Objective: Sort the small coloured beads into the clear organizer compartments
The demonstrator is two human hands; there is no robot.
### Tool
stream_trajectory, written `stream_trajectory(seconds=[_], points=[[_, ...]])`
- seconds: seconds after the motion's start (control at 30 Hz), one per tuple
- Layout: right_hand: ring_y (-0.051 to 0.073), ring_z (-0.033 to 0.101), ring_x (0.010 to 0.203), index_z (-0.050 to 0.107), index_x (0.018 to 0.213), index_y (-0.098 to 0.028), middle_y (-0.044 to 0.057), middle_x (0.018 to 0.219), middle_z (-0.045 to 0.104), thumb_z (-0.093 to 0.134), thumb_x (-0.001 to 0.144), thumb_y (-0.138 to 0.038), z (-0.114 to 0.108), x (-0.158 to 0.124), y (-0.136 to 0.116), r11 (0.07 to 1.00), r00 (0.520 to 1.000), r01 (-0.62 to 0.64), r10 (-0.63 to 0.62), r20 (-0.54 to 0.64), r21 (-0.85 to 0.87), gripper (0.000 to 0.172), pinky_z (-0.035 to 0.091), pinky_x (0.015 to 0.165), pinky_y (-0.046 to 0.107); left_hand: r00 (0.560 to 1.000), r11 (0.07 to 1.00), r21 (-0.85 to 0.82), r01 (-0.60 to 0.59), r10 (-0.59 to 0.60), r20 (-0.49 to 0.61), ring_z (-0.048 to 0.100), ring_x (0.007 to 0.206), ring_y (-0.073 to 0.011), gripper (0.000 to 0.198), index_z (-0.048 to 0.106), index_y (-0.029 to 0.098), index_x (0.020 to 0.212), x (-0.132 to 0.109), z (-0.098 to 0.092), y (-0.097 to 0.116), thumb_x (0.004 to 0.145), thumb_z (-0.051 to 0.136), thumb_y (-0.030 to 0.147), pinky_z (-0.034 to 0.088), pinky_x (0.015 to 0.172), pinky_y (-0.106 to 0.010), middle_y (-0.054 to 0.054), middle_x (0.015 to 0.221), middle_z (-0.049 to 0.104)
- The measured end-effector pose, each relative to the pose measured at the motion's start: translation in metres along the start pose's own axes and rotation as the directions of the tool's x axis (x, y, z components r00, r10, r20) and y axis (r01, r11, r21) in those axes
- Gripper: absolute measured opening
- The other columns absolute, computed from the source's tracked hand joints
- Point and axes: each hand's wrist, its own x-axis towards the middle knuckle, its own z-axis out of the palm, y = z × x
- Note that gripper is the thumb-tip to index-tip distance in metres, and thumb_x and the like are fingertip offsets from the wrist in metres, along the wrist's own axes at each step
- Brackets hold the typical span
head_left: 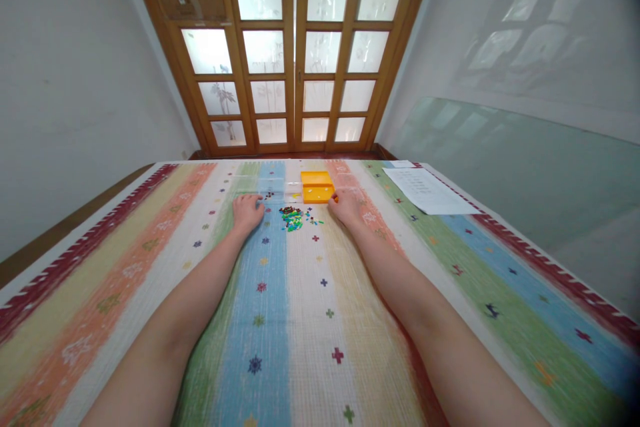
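Centre: one orange box [317,189], one multicoloured heap [292,219]; my left hand [247,211] half-curls; my right hand [347,206] touches the box; grips indiscernible.

looks like room in someone's home tbh: striped, patterned tablecloth [313,320], big wood-framed glass doors [289,47], plain pale walls [65,87]

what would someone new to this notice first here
Probably the bright yellow-orange open box near the far edge of the table, with the right hand at its right edge. Just nearer lies a colourful pile of tiny pieces, mostly green and blue, with the left hand to its left. Behind the table, tall wooden doors with bright glass panes fill the upper middle.
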Motion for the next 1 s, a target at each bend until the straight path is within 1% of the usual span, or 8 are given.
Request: stream_trajectory(seconds=[0.2, 0.37, 0.57, 0.7, 0.77, 0.87, 0.93, 1.0], points=[[0.032, 0.066, 0.111, 0.078, 0.108, -0.027, 0.013, 0.112, 0.074, 0.063, 0.089, -0.032, -0.001, -0.004, 0.002, 0.998, 0.997, 0.054, -0.055, 0.047, 0.026, 0.024, 0.048, 0.099, 0.043, 1.000, 1.000, 0.001, 0.007, -0.007, 0.011, 0.058, 0.123, -0.0307, 0.033, 0.075, 0.023, 0.118, 0.000, 0.000, 0.000, 0.092, 0.056, 0.031, 0.038, 0.112, -0.047, -0.012, 0.125, 0.073], [0.034, 0.065, 0.113, 0.076, 0.116, -0.028, 0.014, 0.114, 0.074, 0.060, 0.091, -0.037, 0.005, -0.005, 0.008, 0.986, 0.989, 0.149, -0.148, -0.018, 0.078, 0.031, 0.046, 0.101, 0.046, 1.000, 1.000, -0.008, 0.009, -0.009, 0.005, 0.058, 0.124, -0.0307, 0.033, 0.075, 0.023, 0.118, 0.000, 0.001, 0.000, 0.093, 0.055, 0.031, 0.038, 0.112, -0.047, -0.011, 0.124, 0.073], [0.039, 0.057, 0.122, 0.073, 0.124, -0.025, 0.018, 0.124, 0.070, 0.064, 0.091, -0.033, 0.005, -0.005, 0.009, 0.986, 0.984, 0.156, -0.150, -0.091, 0.066, 0.035, 0.039, 0.107, 0.052, 1.000, 1.000, -0.001, 0.013, -0.013, -0.015, 0.057, 0.126, -0.0312, 0.037, 0.072, 0.021, 0.125, -0.001, -0.001, 0.001, 0.093, 0.055, 0.029, 0.038, 0.114, -0.047, -0.013, 0.127, 0.072], [0.037, 0.055, 0.120, 0.073, 0.119, -0.020, 0.018, 0.121, 0.070, 0.061, 0.094, -0.026, 0.006, -0.005, -0.003, 0.976, 0.974, 0.216, -0.215, -0.073, 0.005, 0.029, 0.038, 0.107, 0.051, 0.996, 0.998, -0.027, -0.060, 0.059, -0.062, 0.054, 0.128, -0.0321, 0.038, 0.071, 0.019, 0.127, -0.002, -0.008, 0.008, 0.095, 0.053, 0.029, 0.037, 0.116, -0.048, -0.014, 0.128, 0.070], [0.033, 0.057, 0.114, 0.074, 0.111, -0.020, 0.015, 0.114, 0.071, 0.057, 0.097, -0.024, 0.010, -0.007, -0.012, 0.959, 0.957, 0.285, -0.285, -0.049, -0.007, 0.023, 0.039, 0.104, 0.046, 0.989, 0.987, -0.071, -0.142, 0.140, -0.038, 0.054, 0.129, -0.0307, 0.036, 0.071, 0.021, 0.127, -0.002, -0.010, 0.014, 0.097, 0.052, 0.028, 0.038, 0.118, -0.048, -0.012, 0.129, 0.069], [0.028, 0.059, 0.109, 0.075, 0.102, -0.020, 0.012, 0.109, 0.073, 0.056, 0.099, -0.025, 0.019, -0.013, -0.024, 0.913, 0.913, 0.409, -0.409, 0.016, -0.006, 0.020, 0.041, 0.100, 0.041, 0.945, 0.938, -0.147, -0.314, 0.324, 0.048, 0.053, 0.131, -0.0281, 0.035, 0.072, 0.024, 0.126, -0.005, -0.010, 0.024, 0.096, 0.054, 0.025, 0.039, 0.119, -0.046, -0.009, 0.132, 0.068], [0.027, 0.059, 0.108, 0.075, 0.103, -0.020, 0.012, 0.109, 0.073, 0.057, 0.100, -0.026, 0.024, -0.016, -0.028, 0.884, 0.883, 0.468, -0.467, 0.045, -0.005, 0.019, 0.040, 0.100, 0.039, 0.882, 0.877, -0.202, -0.435, 0.460, 0.098, 0.054, 0.132, -0.0266, 0.038, 0.072, 0.026, 0.128, -0.008, -0.007, 0.030, 0.096, 0.054, 0.021, 0.040, 0.120, -0.046, -0.008, 0.134, 0.067], [0.026, 0.060, 0.107, 0.075, 0.103, -0.020, 0.011, 0.109, 0.073, 0.058, 0.101, -0.027, 0.028, -0.017, -0.029, 0.874, 0.872, 0.486, -0.485, 0.061, 0.007, 0.019, 0.041, 0.099, 0.038, 0.813, 0.811, -0.258, -0.526, 0.568, 0.127, 0.054, 0.132, -0.0249, 0.042, 0.071, 0.027, 0.132, -0.011, -0.003, 0.034, 0.096, 0.052, 0.017, 0.040, 0.120, -0.046, -0.008, 0.136, 0.067]])
